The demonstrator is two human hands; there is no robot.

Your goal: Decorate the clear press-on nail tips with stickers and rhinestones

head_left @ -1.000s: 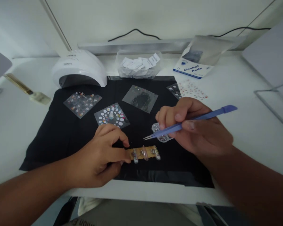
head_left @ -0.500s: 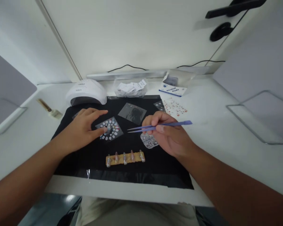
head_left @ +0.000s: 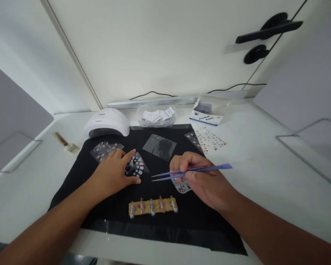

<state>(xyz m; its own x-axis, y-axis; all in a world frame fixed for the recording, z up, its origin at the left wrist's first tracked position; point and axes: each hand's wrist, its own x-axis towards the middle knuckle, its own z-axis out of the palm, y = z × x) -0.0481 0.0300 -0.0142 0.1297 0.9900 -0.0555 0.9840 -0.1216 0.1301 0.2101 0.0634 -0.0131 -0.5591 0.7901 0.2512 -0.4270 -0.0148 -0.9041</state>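
My left hand [head_left: 114, 173], thumb and fingers spread apart, lies over a clear sheet of nail stickers [head_left: 139, 165] with white and coloured shapes; part of the sheet is hidden under it. My right hand [head_left: 201, 180] grips purple tweezers [head_left: 209, 168], their thin tips apart and pointing left, with nothing visible between them. Below that hand, partly covered, is a clear case of small studs [head_left: 182, 186]. Nearer the front, several decorated nail tips [head_left: 152, 207] stand in a row on a tan strip [head_left: 165, 206].
A black mat [head_left: 121, 209] covers the middle of the white table. Around it are a white nail lamp [head_left: 107, 122], a polish bottle [head_left: 71, 148], a tub of white packets [head_left: 156, 117] and an alcohol pad box [head_left: 208, 117]. More sticker sheets [head_left: 160, 146] lie on the mat.
My left hand has shifted right and turned over the sticker sheet, uncovering another sheet behind it. My right hand still holds the tweezers. The whole view has tilted up a little.
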